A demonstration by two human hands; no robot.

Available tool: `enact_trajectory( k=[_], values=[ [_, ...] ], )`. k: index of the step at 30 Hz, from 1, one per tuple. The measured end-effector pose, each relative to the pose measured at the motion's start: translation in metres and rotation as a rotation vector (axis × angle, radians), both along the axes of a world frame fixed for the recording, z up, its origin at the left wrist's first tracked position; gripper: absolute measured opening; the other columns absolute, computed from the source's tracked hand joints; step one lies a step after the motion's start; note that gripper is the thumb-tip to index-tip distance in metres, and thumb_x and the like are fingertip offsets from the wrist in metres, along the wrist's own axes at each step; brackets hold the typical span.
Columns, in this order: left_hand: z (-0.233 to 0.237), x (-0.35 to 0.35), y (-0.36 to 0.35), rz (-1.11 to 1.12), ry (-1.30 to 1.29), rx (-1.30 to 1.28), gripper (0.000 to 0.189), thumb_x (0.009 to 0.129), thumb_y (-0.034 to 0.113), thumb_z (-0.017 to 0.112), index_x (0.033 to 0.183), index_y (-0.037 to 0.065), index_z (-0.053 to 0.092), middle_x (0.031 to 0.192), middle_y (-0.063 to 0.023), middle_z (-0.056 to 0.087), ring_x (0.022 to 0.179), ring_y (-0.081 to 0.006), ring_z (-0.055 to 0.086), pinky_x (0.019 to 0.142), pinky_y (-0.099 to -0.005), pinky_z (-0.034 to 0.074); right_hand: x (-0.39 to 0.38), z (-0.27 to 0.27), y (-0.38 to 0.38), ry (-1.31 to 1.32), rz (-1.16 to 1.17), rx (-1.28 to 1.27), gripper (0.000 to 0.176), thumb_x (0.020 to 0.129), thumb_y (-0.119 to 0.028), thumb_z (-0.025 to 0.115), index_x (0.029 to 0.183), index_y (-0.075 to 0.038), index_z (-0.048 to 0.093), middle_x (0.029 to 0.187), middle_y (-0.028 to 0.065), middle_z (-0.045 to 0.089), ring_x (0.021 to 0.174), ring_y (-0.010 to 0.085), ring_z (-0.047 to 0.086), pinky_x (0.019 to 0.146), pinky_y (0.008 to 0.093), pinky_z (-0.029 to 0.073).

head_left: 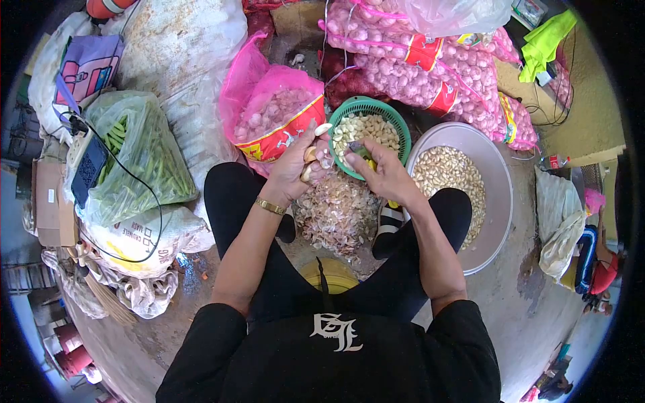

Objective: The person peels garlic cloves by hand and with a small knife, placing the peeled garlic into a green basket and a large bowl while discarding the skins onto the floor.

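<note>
My left hand point(298, 163) is closed around several garlic cloves; one pale clove point(323, 129) sticks up at its fingertips. Close beside it, my right hand point(385, 173) grips what looks like a small yellow-handled knife point(371, 163); its blade is hard to make out. Something dark shows at the right thumb. Just beyond the hands stands a green basket point(407, 139) with peeled cloves point(367, 129) in it. Below them lies a heap of garlic skins point(337, 215). To the right, a large pale basin point(498, 201) holds many cloves point(449, 178).
An opened pink mesh sack of garlic point(269, 111) stands beyond my left hand. More filled garlic sacks point(430, 74) are stacked at the back. On the left are a plastic bag of green pods point(144, 161) and white sacks point(141, 245). A yellow container point(329, 272) sits between my legs.
</note>
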State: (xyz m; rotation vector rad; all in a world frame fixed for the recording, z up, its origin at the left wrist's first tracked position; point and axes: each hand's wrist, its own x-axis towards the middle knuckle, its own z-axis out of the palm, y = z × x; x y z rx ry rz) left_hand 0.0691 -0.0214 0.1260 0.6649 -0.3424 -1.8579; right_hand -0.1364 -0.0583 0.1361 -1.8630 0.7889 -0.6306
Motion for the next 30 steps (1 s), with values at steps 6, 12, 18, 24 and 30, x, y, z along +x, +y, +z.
enact_trajectory(
  k=[6, 12, 18, 24, 30],
  values=[
    [0.007, -0.017, 0.003, -0.029, -0.302, 0.042, 0.043, 0.099, 0.048, 0.044, 0.097, 0.006, 0.054, 0.063, 0.0003, 0.051, 0.045, -0.0042, 0.044, 0.035, -0.0169, 0.034, 0.015, 0.014, -0.004, -0.126, -0.259, -0.246, 0.020, 0.087, -0.014, 0.068, 0.102, -0.003, 0.062, 0.078, 0.0125, 0.061, 0.069, 0.0184, 0.059, 0.065, 0.0317, 0.046],
    [0.004, -0.021, 0.004, -0.042, -0.319, -0.063, 0.037, 0.099, 0.044, 0.047, 0.097, 0.008, 0.055, 0.062, 0.0001, 0.054, 0.044, -0.0037, 0.045, 0.037, -0.0159, 0.034, 0.015, 0.003, -0.007, -0.225, -0.269, -0.284, 0.013, 0.086, -0.011, 0.069, 0.095, -0.003, 0.067, 0.074, 0.0055, 0.063, 0.068, 0.0102, 0.057, 0.063, 0.0262, 0.045],
    [0.001, -0.028, 0.003, 0.071, -0.302, -0.133, 0.023, 0.100, 0.028, 0.051, 0.099, 0.006, 0.056, 0.064, 0.0024, 0.052, 0.044, -0.0028, 0.044, 0.039, -0.0170, 0.036, 0.024, 0.005, -0.002, -0.378, -0.420, 0.053, 0.012, 0.089, -0.012, 0.068, 0.093, -0.001, 0.066, 0.078, -0.0019, 0.063, 0.071, 0.0027, 0.053, 0.062, 0.0220, 0.044],
    [0.000, -0.030, -0.002, 0.137, -0.261, -0.165, 0.023, 0.101, 0.023, 0.048, 0.098, 0.003, 0.059, 0.063, 0.0034, 0.051, 0.043, -0.0026, 0.042, 0.041, -0.0179, 0.037, 0.024, 0.005, 0.002, -0.291, -0.379, 0.136, 0.012, 0.089, -0.011, 0.067, 0.093, 0.000, 0.065, 0.075, -0.0021, 0.062, 0.068, 0.0027, 0.052, 0.059, 0.0214, 0.043],
    [-0.003, -0.032, -0.006, 0.184, -0.578, -0.310, 0.026, 0.102, 0.026, 0.046, 0.097, 0.004, 0.059, 0.058, 0.0034, 0.049, 0.042, -0.0025, 0.040, 0.038, -0.0187, 0.032, 0.021, 0.003, 0.002, -0.260, -0.388, 0.158, 0.013, 0.088, -0.011, 0.067, 0.094, 0.000, 0.064, 0.076, -0.0021, 0.061, 0.066, 0.0024, 0.052, 0.058, 0.0206, 0.042]
  ],
)
